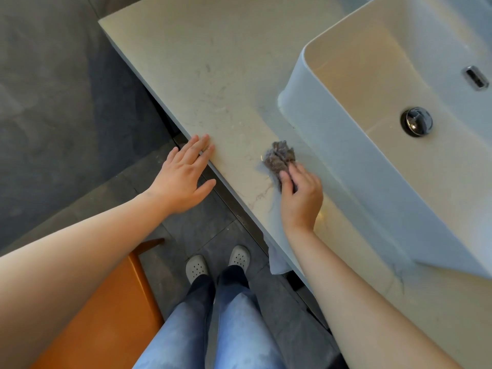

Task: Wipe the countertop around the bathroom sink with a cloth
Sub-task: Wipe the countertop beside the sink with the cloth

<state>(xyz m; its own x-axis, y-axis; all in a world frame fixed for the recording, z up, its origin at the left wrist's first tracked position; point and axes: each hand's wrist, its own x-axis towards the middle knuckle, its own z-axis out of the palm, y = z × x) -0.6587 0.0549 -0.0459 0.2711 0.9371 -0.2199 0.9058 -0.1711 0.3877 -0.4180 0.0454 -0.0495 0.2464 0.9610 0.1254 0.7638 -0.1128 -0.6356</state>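
Head view: grey cloth (279, 158) gripped by right hand (300, 198) on beige countertop (207, 67) beside sink (346, 145); left hand (183, 177) laid flat, fingers straight, at countertop edge

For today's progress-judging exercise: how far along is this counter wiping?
Done: nothing certain, only a faint sheen beside the crumpled grey cloth. In hand: the right hand grips it on the pale stone countertop beside the white ceramic sink; the left hand rests at the edge. Left: the scuffed stretch farther back.
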